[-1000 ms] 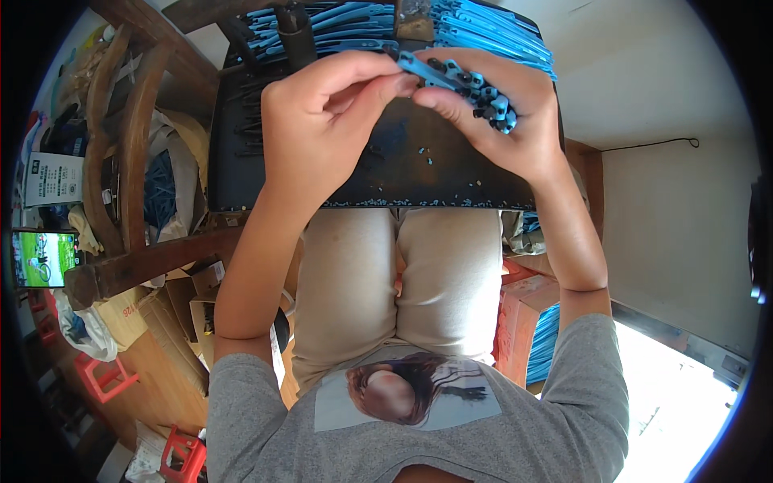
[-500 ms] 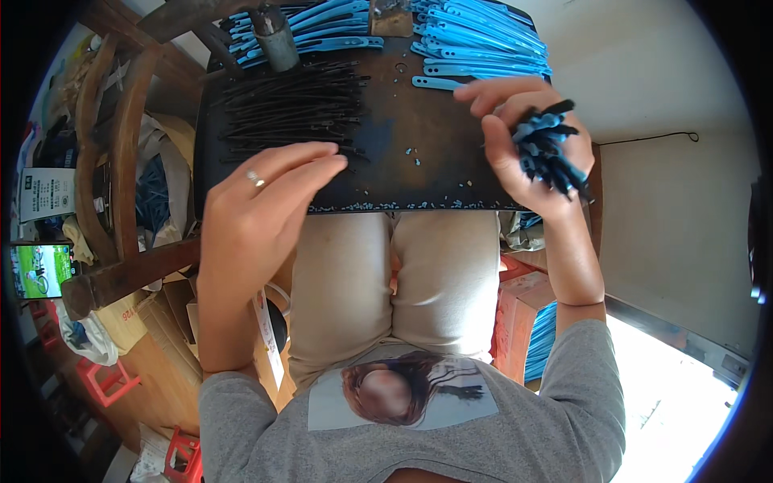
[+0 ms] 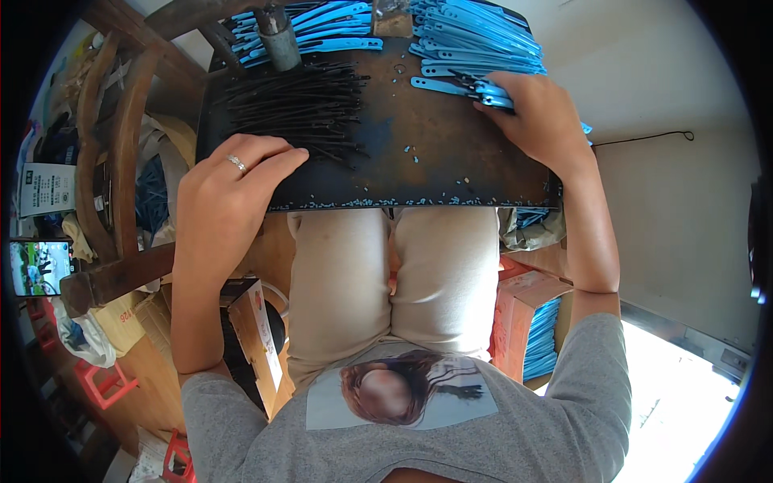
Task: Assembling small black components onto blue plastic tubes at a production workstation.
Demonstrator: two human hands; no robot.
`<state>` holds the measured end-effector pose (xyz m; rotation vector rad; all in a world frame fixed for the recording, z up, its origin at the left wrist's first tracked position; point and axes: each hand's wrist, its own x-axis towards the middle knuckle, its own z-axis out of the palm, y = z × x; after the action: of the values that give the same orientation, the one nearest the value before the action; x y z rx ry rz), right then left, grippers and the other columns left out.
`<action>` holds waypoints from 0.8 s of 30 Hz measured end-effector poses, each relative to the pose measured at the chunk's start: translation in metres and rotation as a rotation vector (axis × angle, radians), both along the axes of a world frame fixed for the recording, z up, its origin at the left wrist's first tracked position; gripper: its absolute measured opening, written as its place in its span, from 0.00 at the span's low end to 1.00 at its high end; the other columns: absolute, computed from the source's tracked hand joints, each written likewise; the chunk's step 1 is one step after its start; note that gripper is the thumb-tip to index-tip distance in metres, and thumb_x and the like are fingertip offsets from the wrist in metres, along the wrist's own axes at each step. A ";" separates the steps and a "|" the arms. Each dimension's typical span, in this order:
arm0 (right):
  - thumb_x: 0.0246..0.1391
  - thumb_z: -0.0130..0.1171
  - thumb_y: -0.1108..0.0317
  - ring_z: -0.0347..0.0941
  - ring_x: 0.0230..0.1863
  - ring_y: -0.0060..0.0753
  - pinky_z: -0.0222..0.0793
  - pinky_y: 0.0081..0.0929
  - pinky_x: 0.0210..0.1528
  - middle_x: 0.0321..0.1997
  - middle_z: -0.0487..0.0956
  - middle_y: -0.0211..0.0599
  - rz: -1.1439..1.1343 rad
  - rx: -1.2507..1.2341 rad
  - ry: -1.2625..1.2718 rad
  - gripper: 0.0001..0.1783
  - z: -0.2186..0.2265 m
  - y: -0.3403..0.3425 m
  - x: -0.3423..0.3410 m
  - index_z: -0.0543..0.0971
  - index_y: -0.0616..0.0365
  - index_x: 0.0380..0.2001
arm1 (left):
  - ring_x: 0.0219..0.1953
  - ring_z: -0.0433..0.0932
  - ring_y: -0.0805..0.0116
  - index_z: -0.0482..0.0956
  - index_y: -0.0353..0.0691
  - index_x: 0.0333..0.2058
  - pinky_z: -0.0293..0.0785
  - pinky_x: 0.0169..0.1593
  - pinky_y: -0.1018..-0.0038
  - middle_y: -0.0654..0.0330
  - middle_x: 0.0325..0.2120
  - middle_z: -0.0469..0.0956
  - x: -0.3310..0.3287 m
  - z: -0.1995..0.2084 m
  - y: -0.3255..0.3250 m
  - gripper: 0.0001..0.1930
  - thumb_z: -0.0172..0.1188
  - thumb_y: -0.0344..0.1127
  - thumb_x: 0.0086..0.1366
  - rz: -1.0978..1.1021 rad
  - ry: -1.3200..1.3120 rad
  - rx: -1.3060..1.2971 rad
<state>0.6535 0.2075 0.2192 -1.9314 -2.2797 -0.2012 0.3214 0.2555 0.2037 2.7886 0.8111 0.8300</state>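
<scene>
Right hand [image 3: 541, 121]: closed round a bundle of flat blue and thin black strips [image 3: 493, 95]; looks like the part done. Left hand [image 3: 233, 173]: fingers bent, nothing visible in them, can't tell if pinching. Just beyond left: loose pile of thin black strips [image 3: 298, 101]. Just beyond right: fanned pile of flat blue holed strips [image 3: 479, 40]. Both piles look like plenty left.
</scene>
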 end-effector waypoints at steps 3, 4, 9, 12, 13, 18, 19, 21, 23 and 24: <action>0.50 0.63 0.59 0.75 0.37 0.54 0.69 0.45 0.38 0.32 0.79 0.47 -0.031 -0.022 -0.023 0.15 0.002 -0.004 0.003 0.80 0.55 0.39 | 0.34 0.79 0.64 0.83 0.40 0.35 0.76 0.34 0.72 0.62 0.32 0.79 -0.001 -0.002 0.002 0.15 0.59 0.22 0.46 -0.002 0.004 0.019; 0.50 0.63 0.59 0.74 0.38 0.54 0.69 0.45 0.39 0.33 0.79 0.47 -0.041 0.002 -0.027 0.15 0.002 -0.006 0.005 0.80 0.55 0.39 | 0.34 0.79 0.64 0.82 0.40 0.35 0.76 0.34 0.72 0.62 0.31 0.78 -0.001 -0.002 0.003 0.15 0.59 0.22 0.46 -0.002 0.017 0.030; 0.49 0.64 0.61 0.74 0.39 0.54 0.69 0.45 0.40 0.35 0.79 0.48 -0.143 -0.140 -0.100 0.16 0.011 -0.011 0.008 0.80 0.56 0.40 | 0.34 0.78 0.63 0.82 0.40 0.35 0.76 0.35 0.71 0.62 0.31 0.77 -0.001 0.002 0.003 0.15 0.59 0.21 0.46 0.008 0.057 0.009; 0.47 0.64 0.63 0.74 0.39 0.55 0.69 0.44 0.41 0.36 0.79 0.48 -0.109 -0.133 -0.063 0.17 0.011 -0.012 0.008 0.80 0.58 0.41 | 0.35 0.77 0.62 0.81 0.39 0.34 0.76 0.35 0.70 0.61 0.32 0.76 -0.001 0.004 0.003 0.13 0.58 0.21 0.47 0.018 0.094 0.012; 0.47 0.65 0.64 0.74 0.39 0.55 0.69 0.44 0.41 0.36 0.79 0.49 -0.079 -0.122 -0.032 0.18 0.010 -0.013 0.008 0.79 0.59 0.41 | 0.36 0.77 0.62 0.81 0.38 0.33 0.76 0.35 0.69 0.61 0.32 0.75 -0.002 0.004 0.004 0.12 0.57 0.20 0.47 0.021 0.101 0.004; 0.44 0.66 0.66 0.74 0.39 0.56 0.70 0.42 0.41 0.36 0.79 0.49 -0.014 -0.107 0.068 0.19 0.009 -0.018 0.004 0.78 0.61 0.41 | 0.34 0.75 0.56 0.77 0.36 0.34 0.72 0.35 0.66 0.57 0.32 0.75 0.001 0.009 0.000 0.08 0.57 0.20 0.55 0.036 0.115 -0.060; 0.43 0.66 0.67 0.74 0.38 0.56 0.70 0.40 0.40 0.36 0.79 0.49 -0.017 -0.134 0.100 0.20 0.009 -0.017 0.003 0.78 0.62 0.41 | 0.35 0.75 0.55 0.76 0.37 0.36 0.72 0.37 0.65 0.56 0.32 0.74 0.002 0.009 -0.001 0.09 0.57 0.20 0.56 0.037 0.127 -0.076; 0.42 0.66 0.68 0.74 0.38 0.55 0.70 0.39 0.40 0.35 0.79 0.49 0.026 -0.097 0.153 0.20 0.007 -0.017 0.003 0.78 0.62 0.40 | 0.35 0.75 0.54 0.76 0.37 0.37 0.71 0.38 0.64 0.55 0.32 0.74 0.002 0.009 -0.002 0.10 0.56 0.20 0.56 0.016 0.136 -0.082; 0.41 0.66 0.69 0.74 0.37 0.55 0.69 0.38 0.39 0.34 0.78 0.49 0.071 -0.062 0.208 0.20 0.006 -0.017 0.003 0.77 0.62 0.40 | 0.35 0.74 0.53 0.75 0.38 0.38 0.71 0.39 0.64 0.55 0.32 0.74 0.003 0.008 -0.001 0.11 0.55 0.20 0.57 -0.003 0.146 -0.091; 0.40 0.66 0.70 0.74 0.36 0.54 0.69 0.38 0.38 0.32 0.78 0.48 0.086 -0.064 0.234 0.20 0.006 -0.016 0.001 0.77 0.63 0.40 | 0.35 0.74 0.53 0.75 0.38 0.39 0.71 0.39 0.64 0.54 0.32 0.74 0.005 0.007 -0.001 0.10 0.54 0.20 0.57 -0.007 0.141 -0.052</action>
<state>0.6545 0.1915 0.2250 -1.7740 -2.2320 0.1030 0.3260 0.2548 0.2109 2.8273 0.8313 0.6069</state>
